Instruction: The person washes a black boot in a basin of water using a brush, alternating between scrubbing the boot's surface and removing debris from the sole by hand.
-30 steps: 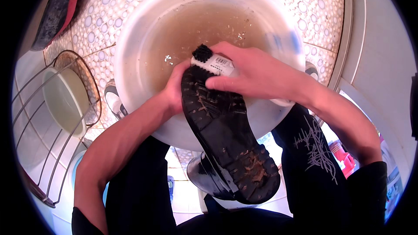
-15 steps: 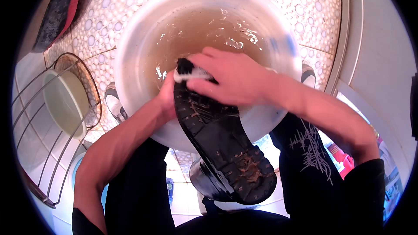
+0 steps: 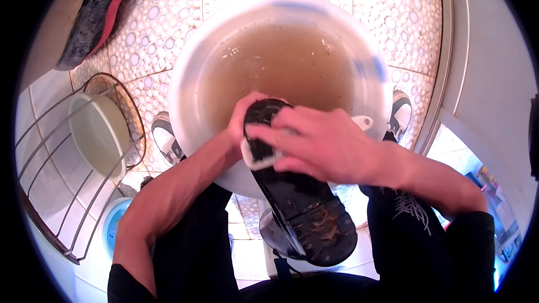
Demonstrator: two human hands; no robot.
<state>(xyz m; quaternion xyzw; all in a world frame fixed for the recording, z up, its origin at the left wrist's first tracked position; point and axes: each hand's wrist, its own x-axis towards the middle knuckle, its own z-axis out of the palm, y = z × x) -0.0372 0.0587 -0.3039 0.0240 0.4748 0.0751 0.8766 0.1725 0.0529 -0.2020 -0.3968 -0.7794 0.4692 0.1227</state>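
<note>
A black rubber boot (image 3: 303, 205) is held sole up across the near rim of a white basin (image 3: 182, 101). Brown mud clings to its heel, which points toward me. Around the toe end wraps my left hand (image 3: 243, 115), its fingers partly hidden behind the boot. My right hand (image 3: 331, 143), slightly blurred, grips a white scrub brush (image 3: 258, 164) pressed on the front of the sole. The brush's handle end, with a hole, sticks out past the wrist, while the bristles are mostly covered. Murky brown water (image 3: 275, 62) fills the basin.
At the left, a pale green tub (image 3: 95, 140) sits behind a wire rack (image 3: 67, 213). Near it stands a blue bowl (image 3: 115, 224). My shoes (image 3: 164, 134) flank the basin on pebble-patterned tiles (image 3: 163, 28). A dark red-edged object (image 3: 101, 17) juts in at upper left.
The brush has moved along the sole, away from the toe and toward the heel. The toe has come nearer to me. The water surface looks calmer, and the whole view has shifted slightly.
</note>
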